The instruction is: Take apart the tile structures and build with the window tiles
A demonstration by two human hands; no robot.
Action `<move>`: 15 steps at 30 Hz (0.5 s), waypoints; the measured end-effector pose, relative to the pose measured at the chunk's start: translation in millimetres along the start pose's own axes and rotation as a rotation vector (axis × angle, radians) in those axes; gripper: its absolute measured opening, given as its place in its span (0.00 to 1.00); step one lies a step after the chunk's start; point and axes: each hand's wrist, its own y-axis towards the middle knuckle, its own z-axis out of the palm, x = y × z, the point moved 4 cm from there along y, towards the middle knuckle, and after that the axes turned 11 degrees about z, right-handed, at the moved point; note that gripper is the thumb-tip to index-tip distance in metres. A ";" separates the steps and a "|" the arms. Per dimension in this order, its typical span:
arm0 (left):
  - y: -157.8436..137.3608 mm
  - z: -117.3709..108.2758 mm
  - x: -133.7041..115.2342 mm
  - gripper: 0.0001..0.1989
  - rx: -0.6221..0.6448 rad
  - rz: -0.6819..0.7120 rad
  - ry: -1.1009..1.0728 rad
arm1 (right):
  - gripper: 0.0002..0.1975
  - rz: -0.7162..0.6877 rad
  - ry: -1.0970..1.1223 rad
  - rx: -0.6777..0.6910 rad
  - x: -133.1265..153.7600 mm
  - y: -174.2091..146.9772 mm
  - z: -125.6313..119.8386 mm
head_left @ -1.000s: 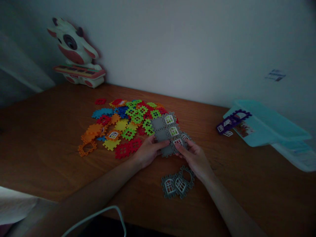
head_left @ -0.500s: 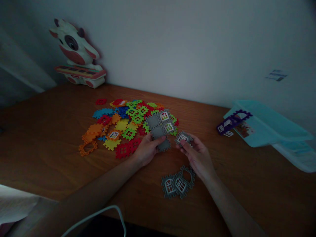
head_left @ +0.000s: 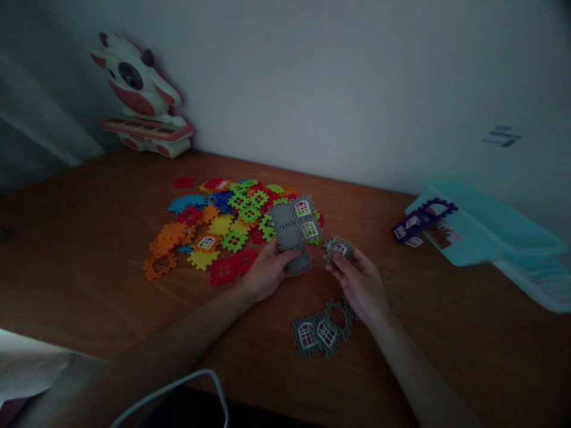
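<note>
My left hand (head_left: 267, 270) grips a panel of joined grey interlocking tiles (head_left: 289, 236) by its lower end, thumb on top. Two of its tiles have white arched windows and several are solid. To the right, my right hand (head_left: 359, 276) pinches a single grey window tile (head_left: 338, 248), a small gap apart from the panel. Below the hands, loose grey tiles (head_left: 327, 334) lie overlapping on the table, two with white windows and one with an open hole; another is partly hidden by my right hand.
A heap of colourful interlocking tiles (head_left: 222, 225) spreads behind and left of my hands. On the right stands a light-blue plastic bin (head_left: 473, 249), with joined purple tiles (head_left: 413, 224) leaning against it. A cow-shaped toy keyboard (head_left: 147, 128) sits at the back left by the wall. A pale cable (head_left: 178, 385) crosses the front.
Both hands have shifted slightly right with their pieces. The single grey window tile has tilted in my right hand and sits a little farther from the panel.
</note>
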 end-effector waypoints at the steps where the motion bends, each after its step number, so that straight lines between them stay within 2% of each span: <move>1: -0.7 1.1 0.1 0.17 0.007 -0.004 -0.004 | 0.17 0.002 -0.020 0.007 -0.4 0.2 0.2; 7: -1.7 4.7 0.4 0.21 0.070 0.015 0.000 | 0.16 0.043 -0.159 0.075 -10.0 2.3 1.1; 15: -2.5 5.0 4.8 0.21 0.171 0.004 0.041 | 0.20 0.015 -0.329 0.008 -9.8 0.1 0.6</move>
